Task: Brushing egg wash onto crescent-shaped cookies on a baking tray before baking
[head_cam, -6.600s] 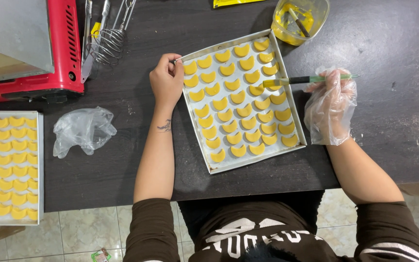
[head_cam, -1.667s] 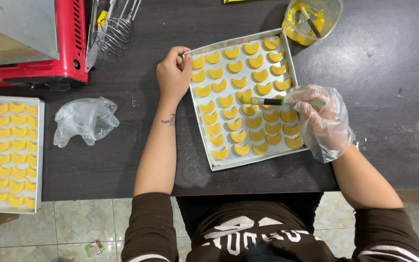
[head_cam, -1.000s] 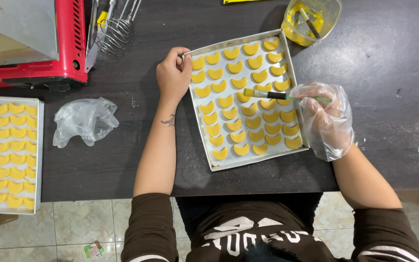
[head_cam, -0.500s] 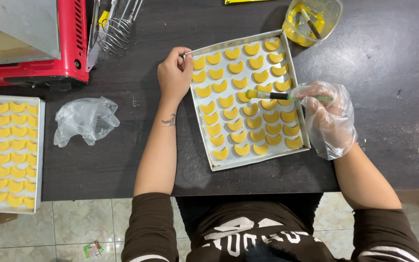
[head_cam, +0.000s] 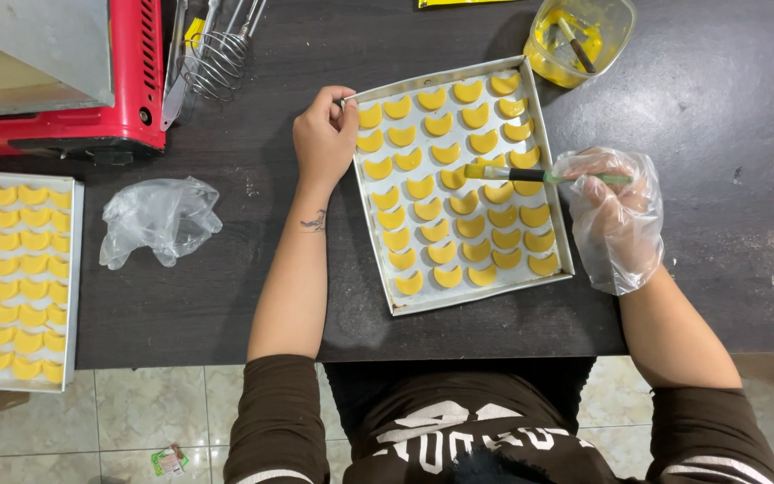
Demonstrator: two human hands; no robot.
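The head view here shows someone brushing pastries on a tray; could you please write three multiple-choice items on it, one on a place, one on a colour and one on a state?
1. Where does the crumpled plastic glove lie?
A. on the dark table, between the two trays
B. inside the tub
C. on the red oven

2. What colour are the crescent pastries on the baking tray?
A. white
B. yellow
C. brown

3. What is the right hand doing?
A. resting empty on the table
B. gripping the whisk
C. holding a brush over the pastries

Answers: 1 A, the glove lies on bare tabletop left of the person's forearm. 2 B, all show yellow. 3 C, the gloved fingers hold the handle while the left hand grips the tray's corner.
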